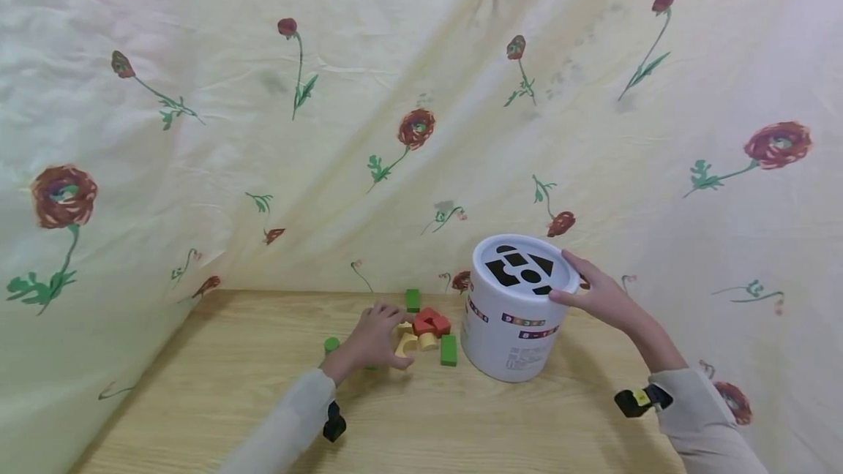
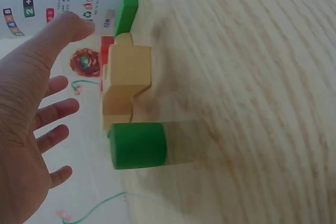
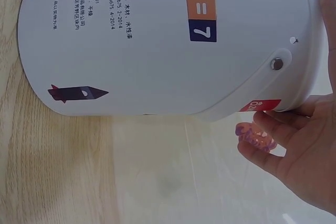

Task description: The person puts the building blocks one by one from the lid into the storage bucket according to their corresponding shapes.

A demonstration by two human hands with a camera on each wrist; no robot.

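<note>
A white shape-sorter bucket [image 1: 507,335] stands upright on the table, its lid [image 1: 562,276] cut with dark shaped holes. My right hand [image 1: 602,300] holds the bucket by its top rim, thumb over the lid's edge and the other fingers round the far side. Left of the bucket, my left hand [image 1: 375,340] hovers over the wooden blocks with fingers spread and nothing in its grasp. Beneath and beside it are yellow blocks [image 2: 130,69], red blocks [image 1: 432,323] and a green cylinder [image 2: 139,146]. One green rectangular block [image 1: 448,350] stands between the pile and the bucket.
Another green block [image 1: 413,300] sits at the back of the wooden table [image 1: 217,379]. Behind the table hangs a cream cloth [image 1: 342,79] printed with red flowers. A white carrying handle [image 3: 241,95] is fixed to the bucket's side.
</note>
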